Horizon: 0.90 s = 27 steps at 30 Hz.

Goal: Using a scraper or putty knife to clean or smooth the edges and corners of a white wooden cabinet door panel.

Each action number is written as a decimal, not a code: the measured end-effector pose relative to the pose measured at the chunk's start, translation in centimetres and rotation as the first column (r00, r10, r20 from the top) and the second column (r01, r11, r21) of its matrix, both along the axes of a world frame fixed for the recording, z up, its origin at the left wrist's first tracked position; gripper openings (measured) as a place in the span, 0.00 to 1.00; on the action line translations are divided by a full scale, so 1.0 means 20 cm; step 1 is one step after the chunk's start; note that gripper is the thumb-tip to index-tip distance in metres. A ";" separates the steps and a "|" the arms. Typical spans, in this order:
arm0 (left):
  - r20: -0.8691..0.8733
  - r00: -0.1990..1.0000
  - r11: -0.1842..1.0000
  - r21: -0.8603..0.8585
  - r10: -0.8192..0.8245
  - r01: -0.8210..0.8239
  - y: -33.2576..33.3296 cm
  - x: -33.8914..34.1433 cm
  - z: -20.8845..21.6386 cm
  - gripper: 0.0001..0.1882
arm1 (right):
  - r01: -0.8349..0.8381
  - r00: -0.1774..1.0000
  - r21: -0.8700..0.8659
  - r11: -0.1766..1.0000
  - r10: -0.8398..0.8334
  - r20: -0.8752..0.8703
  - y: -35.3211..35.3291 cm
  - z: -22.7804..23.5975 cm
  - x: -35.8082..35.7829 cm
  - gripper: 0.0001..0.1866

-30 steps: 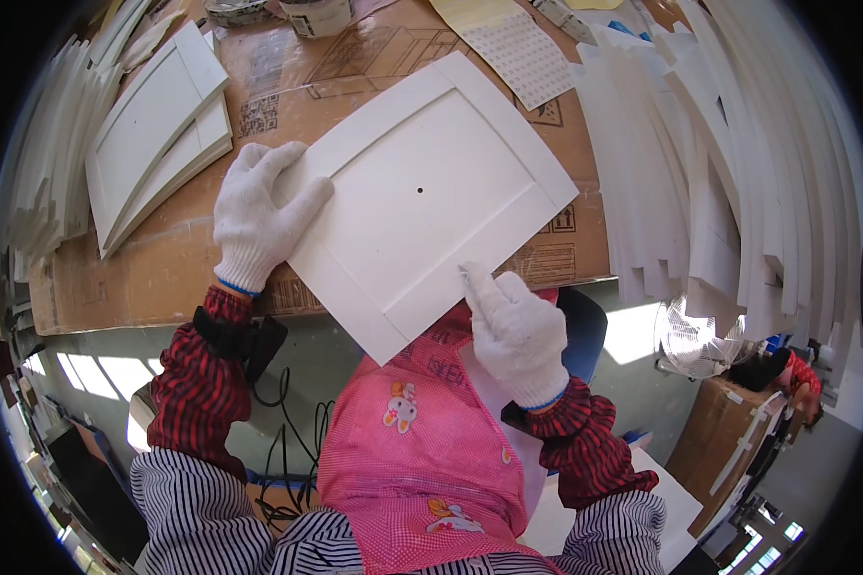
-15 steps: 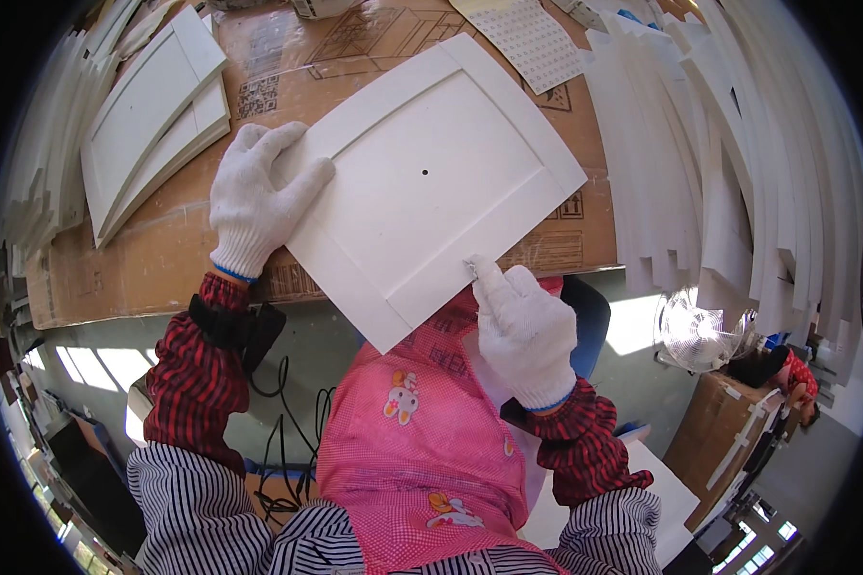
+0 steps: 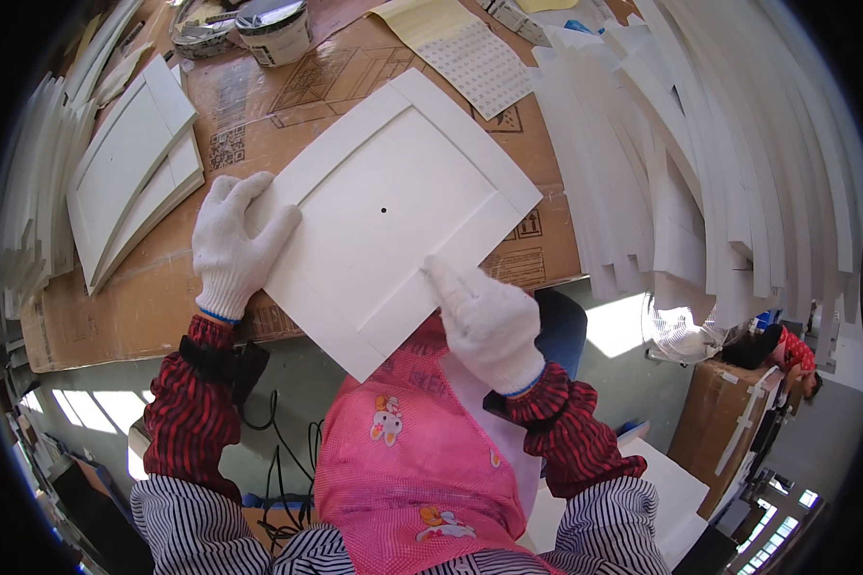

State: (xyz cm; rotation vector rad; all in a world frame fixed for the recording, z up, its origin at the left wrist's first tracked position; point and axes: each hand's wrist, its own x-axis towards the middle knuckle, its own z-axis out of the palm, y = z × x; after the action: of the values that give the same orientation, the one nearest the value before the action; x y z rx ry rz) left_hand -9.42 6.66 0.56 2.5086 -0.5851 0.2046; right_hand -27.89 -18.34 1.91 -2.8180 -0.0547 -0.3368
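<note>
A white framed panel (image 3: 369, 244), with a small dark hole near its middle, lies turned at an angle and overhangs the table's near edge. In a white knit glove, my left hand (image 3: 235, 240) grips the panel's left edge, its thumb on the top face. My right hand (image 3: 489, 321), gloved too, is at the panel's near right edge. Its index finger reaches onto the raised border while the other fingers curl in. Whatever small thing may be at its fingertips is too small to make out.
Cardboard (image 3: 153, 278) covers the table. White panels (image 3: 129, 163) lie at left, and tall stacks of white strips (image 3: 633, 182) stand at right. Beyond are a tub (image 3: 273, 34) and a sticker sheet (image 3: 475, 62). A fan (image 3: 681, 331) and a person (image 3: 786, 355) are farther right.
My view has shifted, bringing the tub into sight. Relative to the panel, my right fingertips have moved farther along the near right border and inward. My left hand keeps its grip.
</note>
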 end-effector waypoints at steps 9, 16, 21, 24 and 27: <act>0.006 1.000 1.000 -0.018 -0.007 0.007 0.00 0.00 0.01 0.26 | 0.361 0.933 -0.056 0.931 -0.361 0.009 -0.26 -0.03 0.15 0.20; 0.014 1.000 0.999 -0.036 -0.027 0.028 -0.03 0.00 0.02 0.26 | 0.400 0.905 0.016 0.916 -0.397 0.154 -0.41 -0.07 0.20 0.20; -0.008 1.000 1.000 -0.001 -0.005 0.005 0.01 -0.01 0.00 0.26 | 0.209 0.976 -0.001 0.978 -0.208 0.060 -0.19 -0.03 0.19 0.20; -0.023 1.000 1.000 -0.021 -0.004 0.004 -0.01 -0.01 0.04 0.26 | 0.317 0.943 0.020 0.948 -0.317 0.103 -0.31 -0.09 0.22 0.18; -0.029 1.000 0.999 -0.046 0.012 -0.014 -0.01 0.00 0.03 0.27 | 0.460 0.887 -0.022 0.888 -0.458 0.061 -0.34 0.02 0.29 0.17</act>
State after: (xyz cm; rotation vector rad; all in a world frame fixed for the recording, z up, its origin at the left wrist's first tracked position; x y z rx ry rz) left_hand -9.50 6.52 1.19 2.4672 -0.5466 0.1850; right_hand -22.07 -25.17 2.23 -2.8275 0.6126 -0.5193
